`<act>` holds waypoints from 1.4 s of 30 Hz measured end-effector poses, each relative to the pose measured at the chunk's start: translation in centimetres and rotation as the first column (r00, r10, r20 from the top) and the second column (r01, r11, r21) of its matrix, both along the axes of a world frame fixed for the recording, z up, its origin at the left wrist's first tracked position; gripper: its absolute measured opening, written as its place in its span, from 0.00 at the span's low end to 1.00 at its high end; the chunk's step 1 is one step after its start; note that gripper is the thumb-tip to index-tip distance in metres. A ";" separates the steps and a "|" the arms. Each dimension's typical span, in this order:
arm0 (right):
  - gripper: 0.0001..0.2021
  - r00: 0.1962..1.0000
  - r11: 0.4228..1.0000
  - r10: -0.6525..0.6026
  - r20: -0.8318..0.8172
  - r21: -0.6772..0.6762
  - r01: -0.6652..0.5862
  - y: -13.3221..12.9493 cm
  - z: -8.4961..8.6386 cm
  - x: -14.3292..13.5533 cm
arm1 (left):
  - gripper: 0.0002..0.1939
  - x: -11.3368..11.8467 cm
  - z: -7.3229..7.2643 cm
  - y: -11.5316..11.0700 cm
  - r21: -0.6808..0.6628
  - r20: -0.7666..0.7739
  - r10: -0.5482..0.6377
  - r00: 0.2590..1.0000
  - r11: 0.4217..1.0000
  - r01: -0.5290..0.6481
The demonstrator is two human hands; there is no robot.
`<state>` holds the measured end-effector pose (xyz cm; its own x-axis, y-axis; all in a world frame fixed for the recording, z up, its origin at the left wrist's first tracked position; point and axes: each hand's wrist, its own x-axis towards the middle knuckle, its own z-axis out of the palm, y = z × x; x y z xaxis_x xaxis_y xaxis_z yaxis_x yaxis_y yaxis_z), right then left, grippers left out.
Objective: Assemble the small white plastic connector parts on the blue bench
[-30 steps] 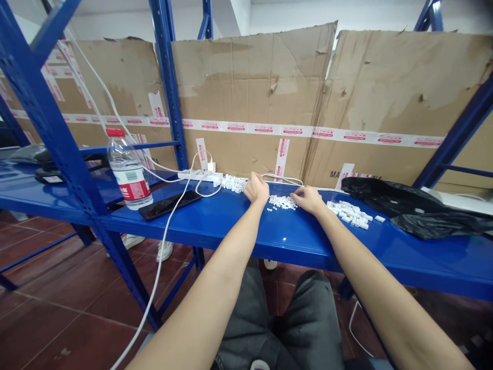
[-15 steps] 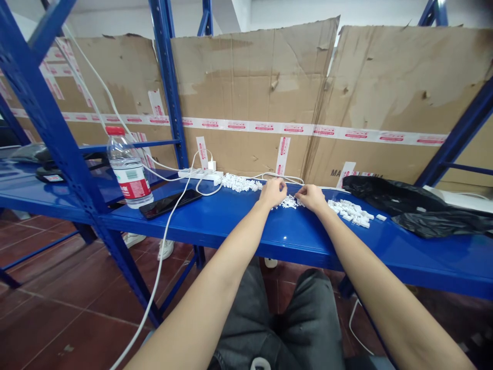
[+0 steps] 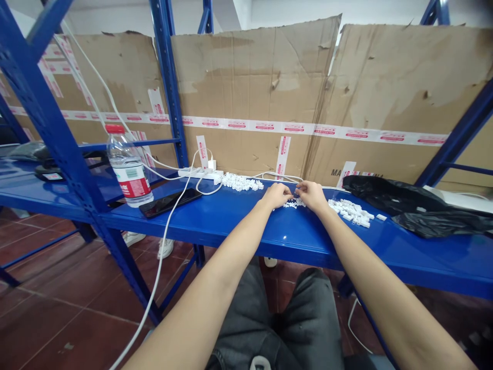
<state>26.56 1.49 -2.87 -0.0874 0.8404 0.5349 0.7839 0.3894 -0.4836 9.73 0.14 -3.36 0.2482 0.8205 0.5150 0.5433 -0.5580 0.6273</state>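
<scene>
Over the blue shelf [image 3: 215, 218], my left hand [image 3: 278, 196] is closed, its fingertips pinched on something I cannot make out. My right hand [image 3: 311, 195] is closed as well, its fingertips a short way from the left ones. Below and between the hands lies a small pile of tiny white pieces [image 3: 295, 203], partly covered by them. A pile of white parts [image 3: 242, 182] sits to the left of my left hand. On the right, beside my right wrist, larger white blocks [image 3: 351, 211] are spread out.
A water bottle [image 3: 129, 172] with a red cap and a black phone [image 3: 169, 203] are at the left. Behind them is a white power strip [image 3: 200, 174] with cables. A black plastic bag [image 3: 419, 205] lies at the right. Cardboard [image 3: 250, 82] stands along the back.
My left hand has moved slightly right and my right hand slightly up, bringing the fingertips closer together. More of the small pile is covered.
</scene>
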 end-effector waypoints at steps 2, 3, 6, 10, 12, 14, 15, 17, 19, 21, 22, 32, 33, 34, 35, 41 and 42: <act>0.06 0.999 0.999 0.032 -0.014 0.016 -0.032 0.1 0.1 0.0 | 0.08 0.0 -0.1 0.2 -0.003 0.024 -0.004 1.000 1.000 0.004; 0.06 0.999 0.998 0.050 -0.020 0.024 -0.049 0.1 0.1 0.0 | 0.09 0.0 -0.1 0.3 -0.001 0.040 -0.003 0.999 1.000 0.003; 0.05 0.994 0.994 0.100 -0.039 0.042 -0.099 0.0 0.2 -0.1 | 0.07 0.1 -0.2 0.5 0.017 0.112 0.013 0.994 1.000 -0.015; 0.04 0.986 0.988 0.153 -0.070 0.043 -0.150 -0.2 0.3 -0.4 | 0.03 0.2 -0.3 1.0 0.045 0.261 0.036 0.965 0.998 -0.049; 0.04 0.980 0.984 0.178 -0.085 0.028 -0.176 -0.4 0.2 -0.4 | 0.02 0.3 -0.3 1.2 0.045 0.337 0.030 0.941 0.998 -0.048; 0.04 0.976 0.981 0.194 -0.101 0.011 -0.194 -0.6 0.2 -0.5 | 0.01 0.3 -0.3 1.3 0.033 0.406 0.016 0.914 0.999 -0.033; 0.04 0.973 0.980 0.200 -0.112 0.006 -0.200 -0.7 0.3 -0.5 | 0.01 0.4 -0.3 1.4 0.023 0.440 0.009 0.898 1.000 -0.021; 0.04 0.967 0.978 0.209 -0.148 0.006 -0.211 -1.0 0.4 -0.6 | 0.01 0.5 -0.1 1.3 -0.007 0.502 0.000 0.865 1.000 0.005; 0.03 0.957 0.975 0.220 -0.191 0.022 -0.220 -1.3 0.6 -0.8 | 0.02 0.7 0.2 1.1 -0.047 0.557 0.001 0.830 0.998 0.031; 0.02 0.947 0.973 0.230 -0.227 0.037 -0.227 -1.6 0.8 -1.0 | 0.02 0.8 0.4 1.0 -0.094 0.607 0.015 0.794 0.994 0.053; 0.02 0.942 0.972 0.234 -0.240 0.038 -0.231 -1.7 0.8 -1.0 | 0.03 0.8 0.6 1.0 -0.119 0.630 0.027 0.776 0.991 0.062; 0.04 0.906 0.956 0.278 -0.318 0.004 -0.292 -1.2 0.5 -1.2 | 0.06 0.6 1.2 0.8 -0.274 0.777 0.117 0.619 0.947 0.165; 0.05 0.906 0.956 0.280 -0.318 0.006 -0.293 -1.2 0.5 -1.2 | 0.06 0.6 1.3 0.6 -0.268 0.785 0.112 0.609 0.948 0.172; 0.05 0.904 0.955 0.282 -0.321 0.008 -0.295 -1.2 0.5 -1.2 | 0.06 0.6 1.4 0.5 -0.261 0.792 0.105 0.601 0.949 0.179; 0.05 0.901 0.954 0.286 -0.328 0.011 -0.299 -1.2 0.5 -1.2 | 0.07 0.7 1.4 0.3 -0.253 0.798 0.097 0.595 0.950 0.184; 0.06 0.838 0.937 0.318 -0.443 0.012 -0.349 -1.6 0.9 -1.4 | 0.11 1.0 1.5 -0.2 -0.215 0.825 0.053 0.563 0.950 0.225; 0.06 0.823 0.933 0.322 -0.467 0.007 -0.361 -1.7 1.0 -1.5 | 0.12 1.0 1.5 -0.2 -0.211 0.828 0.047 0.559 0.949 0.233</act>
